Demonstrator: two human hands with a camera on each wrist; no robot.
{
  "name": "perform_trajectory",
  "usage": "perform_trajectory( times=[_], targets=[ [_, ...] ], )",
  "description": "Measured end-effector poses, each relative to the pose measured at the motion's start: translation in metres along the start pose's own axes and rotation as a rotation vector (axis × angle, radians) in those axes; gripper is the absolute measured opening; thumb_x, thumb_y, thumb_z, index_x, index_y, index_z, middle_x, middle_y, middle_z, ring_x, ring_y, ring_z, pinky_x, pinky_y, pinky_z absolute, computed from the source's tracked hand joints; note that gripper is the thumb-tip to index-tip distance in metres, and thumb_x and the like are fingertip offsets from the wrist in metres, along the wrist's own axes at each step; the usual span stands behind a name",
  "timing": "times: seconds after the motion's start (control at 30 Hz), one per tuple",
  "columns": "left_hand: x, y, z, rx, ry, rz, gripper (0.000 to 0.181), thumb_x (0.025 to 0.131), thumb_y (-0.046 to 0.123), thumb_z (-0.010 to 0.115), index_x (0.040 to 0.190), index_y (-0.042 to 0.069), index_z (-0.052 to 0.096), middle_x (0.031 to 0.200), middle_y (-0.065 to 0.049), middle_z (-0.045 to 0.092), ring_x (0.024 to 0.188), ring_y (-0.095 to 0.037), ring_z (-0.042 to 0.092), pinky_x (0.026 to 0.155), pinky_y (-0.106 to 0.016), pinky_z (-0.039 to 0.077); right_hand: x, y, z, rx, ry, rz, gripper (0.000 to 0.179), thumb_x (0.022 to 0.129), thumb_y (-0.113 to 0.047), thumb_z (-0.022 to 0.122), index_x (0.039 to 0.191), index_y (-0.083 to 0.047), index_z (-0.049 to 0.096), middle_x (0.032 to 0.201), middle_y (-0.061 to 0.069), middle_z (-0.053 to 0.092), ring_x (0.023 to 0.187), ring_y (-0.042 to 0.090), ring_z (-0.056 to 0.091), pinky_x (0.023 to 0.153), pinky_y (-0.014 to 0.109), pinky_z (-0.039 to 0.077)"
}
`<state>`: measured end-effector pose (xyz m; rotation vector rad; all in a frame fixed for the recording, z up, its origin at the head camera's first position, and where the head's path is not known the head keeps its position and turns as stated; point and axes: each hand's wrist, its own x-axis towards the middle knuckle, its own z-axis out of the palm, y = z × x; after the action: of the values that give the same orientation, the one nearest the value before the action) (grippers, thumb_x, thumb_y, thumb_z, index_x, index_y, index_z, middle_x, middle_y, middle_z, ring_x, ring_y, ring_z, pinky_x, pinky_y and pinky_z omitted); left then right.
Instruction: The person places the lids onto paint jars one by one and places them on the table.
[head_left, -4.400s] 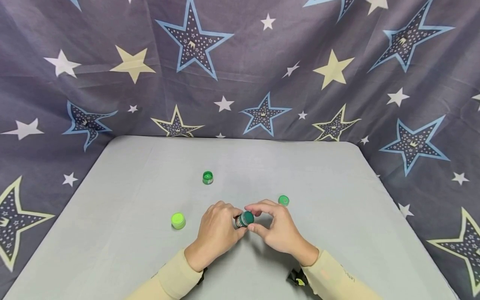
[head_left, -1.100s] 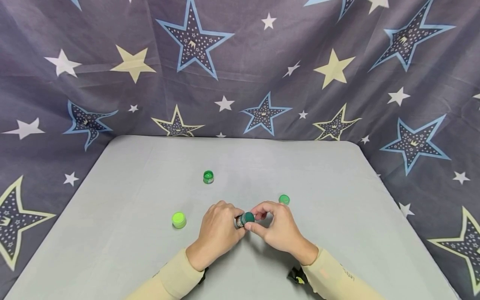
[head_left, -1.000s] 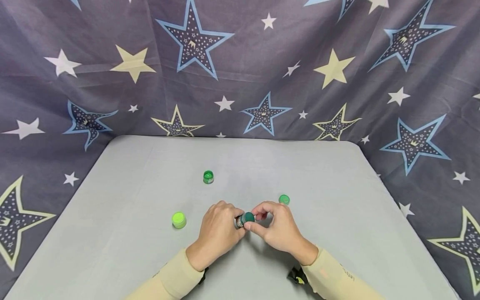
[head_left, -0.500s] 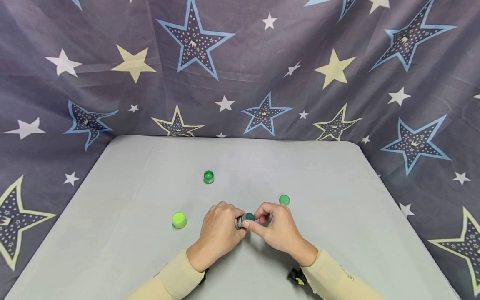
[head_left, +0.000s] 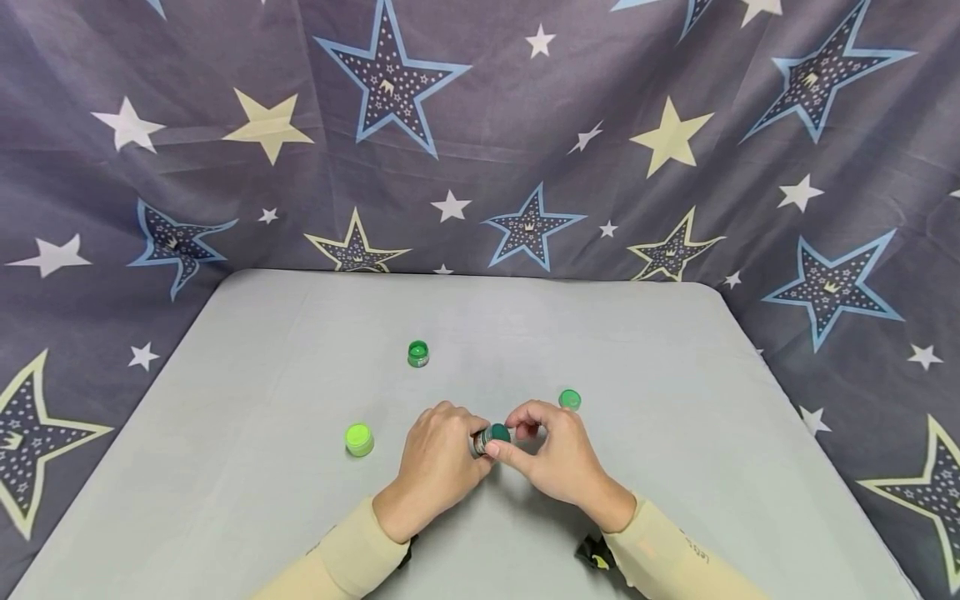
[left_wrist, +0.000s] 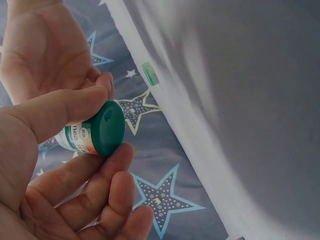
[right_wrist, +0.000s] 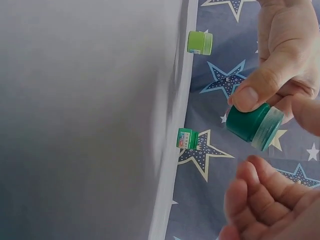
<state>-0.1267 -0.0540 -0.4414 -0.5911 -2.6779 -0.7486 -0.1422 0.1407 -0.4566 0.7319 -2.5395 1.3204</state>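
Over the middle of the table, my left hand (head_left: 438, 450) pinches a small dark green paint jar (head_left: 498, 433) between thumb and fingers. The jar is tilted, and its printed label (left_wrist: 80, 136) shows in the left wrist view. My right hand (head_left: 557, 454) is at the jar's right side. Its thumb overlaps the jar in the head view; in the right wrist view its loosely bent fingertips (right_wrist: 252, 162) lie just beside the translucent rim (right_wrist: 268, 129), a narrow gap showing between. A flat green lid (head_left: 570, 400) lies just beyond the right hand.
A light green paint jar (head_left: 359, 440) stands on the table, left of my left hand. Farther back is a green jar (head_left: 418, 354) without its lid. A star-patterned cloth (head_left: 480, 150) hangs behind the grey tabletop (head_left: 300, 358).
My right hand has come closer round the jar since the earliest frame. Its thumb has slid slightly left across the jar, and its fingers are more bent. The left hand keeps its hold.
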Motion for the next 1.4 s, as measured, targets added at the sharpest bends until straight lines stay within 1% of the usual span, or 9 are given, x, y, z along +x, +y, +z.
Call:
perform_trajectory(
  times=[0.1,0.17,0.23,0.33,0.43,0.53,0.9,1.13,1.4],
  targets=[
    [0.0002,-0.0003,-0.0001,0.002,0.000,0.003,0.024,0.069,0.023,0.096,0.085,0.013,0.080,0.077,0.004,0.071,0.072,-0.014,0.056,0.071,-0.034,0.048,-0.0002,0.0015,-0.0003,0.025,-0.005,-0.061,0.034,0.079,-0.024,0.091,0.105,-0.013,0.072,0.087,-0.006,0.067,0.079,0.019,0.063,0.071,0.039,0.052],
    [0.0002,-0.0005,-0.0001,0.006,0.003,0.006,0.024,0.069,0.024,0.096,0.084,0.014,0.080,0.076,0.004,0.070,0.071,-0.014,0.056,0.071,-0.034,0.047,-0.0002,0.0023,-0.0004,0.049,-0.011,-0.097,0.039,0.077,-0.017,0.091,0.110,-0.010,0.072,0.091,-0.006,0.068,0.081,0.022,0.064,0.073,0.041,0.052],
    [0.0003,-0.0007,0.0001,0.007,0.006,0.009,0.024,0.069,0.024,0.096,0.083,0.014,0.079,0.074,0.005,0.068,0.070,-0.014,0.055,0.070,-0.033,0.047,-0.0002,0.0026,-0.0007,0.074,-0.020,-0.120,0.041,0.076,-0.012,0.090,0.112,-0.007,0.072,0.093,-0.005,0.068,0.082,0.024,0.065,0.074,0.042,0.052],
    [0.0004,-0.0007,0.0001,0.006,0.010,0.010,0.024,0.069,0.024,0.096,0.083,0.014,0.080,0.074,0.005,0.069,0.071,-0.014,0.056,0.070,-0.034,0.047,-0.0002,0.0020,-0.0013,0.091,-0.032,-0.124,0.039,0.075,-0.008,0.089,0.111,-0.011,0.073,0.093,-0.007,0.069,0.083,0.025,0.065,0.075,0.044,0.051],
    [0.0002,-0.0004,0.0000,0.001,0.009,0.008,0.024,0.070,0.024,0.096,0.085,0.014,0.080,0.075,0.004,0.070,0.071,-0.014,0.056,0.071,-0.034,0.048,0.0001,0.0009,-0.0022,0.083,-0.036,-0.117,0.037,0.076,-0.008,0.088,0.109,-0.015,0.073,0.093,-0.009,0.069,0.083,0.022,0.065,0.078,0.046,0.047],
    [0.0003,-0.0001,-0.0001,0.000,0.010,0.005,0.024,0.070,0.024,0.096,0.086,0.014,0.081,0.076,0.004,0.071,0.072,-0.014,0.057,0.071,-0.034,0.048,0.0004,0.0004,-0.0026,0.071,-0.036,-0.112,0.036,0.076,-0.008,0.088,0.108,-0.017,0.074,0.093,-0.011,0.070,0.082,0.020,0.064,0.078,0.046,0.045],
    [0.0003,0.0009,0.0001,0.004,0.009,0.000,0.023,0.070,0.023,0.095,0.085,0.013,0.081,0.076,0.004,0.070,0.072,-0.015,0.056,0.072,-0.034,0.047,0.0009,-0.0018,-0.0030,0.095,-0.045,-0.057,0.024,0.079,-0.014,0.089,0.099,-0.016,0.075,0.087,-0.010,0.070,0.079,0.023,0.066,0.075,0.044,0.052],
    [0.0000,0.0006,0.0004,-0.002,0.004,-0.004,0.025,0.068,0.022,0.096,0.087,0.013,0.081,0.078,0.003,0.071,0.074,-0.015,0.058,0.073,-0.035,0.048,0.0011,-0.0011,-0.0017,0.076,-0.037,-0.040,0.020,0.080,-0.017,0.089,0.094,-0.018,0.074,0.082,-0.013,0.066,0.077,0.021,0.065,0.074,0.040,0.052],
    [-0.0001,0.0003,0.0009,-0.005,0.011,0.007,0.022,0.068,0.021,0.096,0.082,0.015,0.079,0.075,0.005,0.069,0.071,-0.014,0.056,0.072,-0.034,0.047,0.0003,-0.0002,-0.0006,0.071,-0.026,-0.013,0.018,0.082,-0.023,0.088,0.091,-0.019,0.073,0.080,-0.013,0.065,0.075,0.023,0.065,0.073,0.040,0.052]
  ],
)
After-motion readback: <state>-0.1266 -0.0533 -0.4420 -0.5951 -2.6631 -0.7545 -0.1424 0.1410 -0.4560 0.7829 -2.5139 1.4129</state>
